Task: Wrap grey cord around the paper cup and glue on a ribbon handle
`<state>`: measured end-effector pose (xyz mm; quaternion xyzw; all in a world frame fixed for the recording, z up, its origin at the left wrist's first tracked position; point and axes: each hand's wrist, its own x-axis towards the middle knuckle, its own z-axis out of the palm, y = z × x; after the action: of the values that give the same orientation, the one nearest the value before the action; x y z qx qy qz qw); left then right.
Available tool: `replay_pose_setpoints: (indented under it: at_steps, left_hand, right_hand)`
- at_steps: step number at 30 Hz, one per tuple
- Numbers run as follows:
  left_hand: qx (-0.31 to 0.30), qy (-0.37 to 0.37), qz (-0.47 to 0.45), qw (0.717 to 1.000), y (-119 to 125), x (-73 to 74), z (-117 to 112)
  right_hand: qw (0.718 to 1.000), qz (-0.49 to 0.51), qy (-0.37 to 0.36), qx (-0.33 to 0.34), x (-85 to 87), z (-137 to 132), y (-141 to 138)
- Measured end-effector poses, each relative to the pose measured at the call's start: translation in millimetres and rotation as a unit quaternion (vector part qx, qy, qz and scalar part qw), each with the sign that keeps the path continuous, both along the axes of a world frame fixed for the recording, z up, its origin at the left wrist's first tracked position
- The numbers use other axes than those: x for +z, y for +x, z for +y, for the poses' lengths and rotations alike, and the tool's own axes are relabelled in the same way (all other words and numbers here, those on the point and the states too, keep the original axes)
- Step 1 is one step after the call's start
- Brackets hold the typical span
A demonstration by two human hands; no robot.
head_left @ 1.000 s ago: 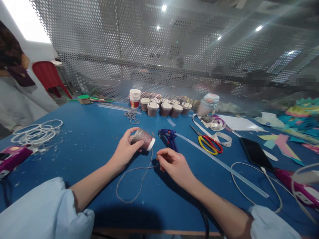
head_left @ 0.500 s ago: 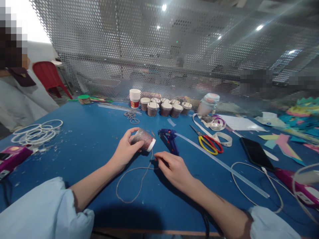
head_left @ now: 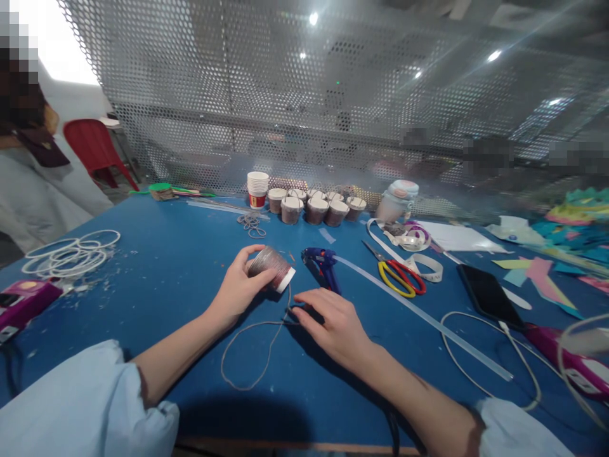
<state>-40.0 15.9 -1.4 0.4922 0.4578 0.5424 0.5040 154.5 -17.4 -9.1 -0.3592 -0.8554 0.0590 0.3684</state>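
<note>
My left hand (head_left: 242,284) is wrapped round a paper cup (head_left: 272,261) wound with grey cord, tipped on its side with its white rim toward the right. From the rim a loose grey cord (head_left: 245,388) runs down and makes a wide loop on the table. Close to that cord, just right of the cup, is my right hand (head_left: 337,322). Its thumb and index finger are apart, and no held thing shows between them. Beyond the right hand lies a blue glue gun (head_left: 325,260) with a long clear glue stick (head_left: 423,313) in its back end.
At the back of the blue table (head_left: 157,304) stand several cord-wrapped cups (head_left: 316,211) and a stack of paper cups (head_left: 257,188). Scissors (head_left: 398,277), a phone (head_left: 490,297) and a cable lie rightward. A coil of white cord (head_left: 71,254) is at left. A person (head_left: 28,171) stands far left.
My right thumb and index finger have spread apart beside the cord and moved slightly left. The cup in my left hand has shifted a little left.
</note>
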Motion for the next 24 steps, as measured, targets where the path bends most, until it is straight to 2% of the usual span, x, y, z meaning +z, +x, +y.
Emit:
replay_pose_setpoints:
  at_steps: [9,17,21,24]
  left_hand:
    - [0.007,-0.023,0.011,1.0,-1,-2.2,1]
    - [0.014,-0.05,0.005,0.999,-3,-3.1,4]
    - [0.021,-0.051,0.047,0.997,-8,-5.7,9]
    - [0.027,-0.024,0.121,0.992,-14,-6.8,14]
  right_hand:
    - [0.996,0.03,0.065,0.054,9.0,-3,2]
    - [0.996,0.021,0.082,0.034,13.8,-3,8]
    - [0.998,-0.005,0.046,0.034,19.0,3,21]
    - [0.998,-0.054,-0.034,-0.007,27.3,8,34]
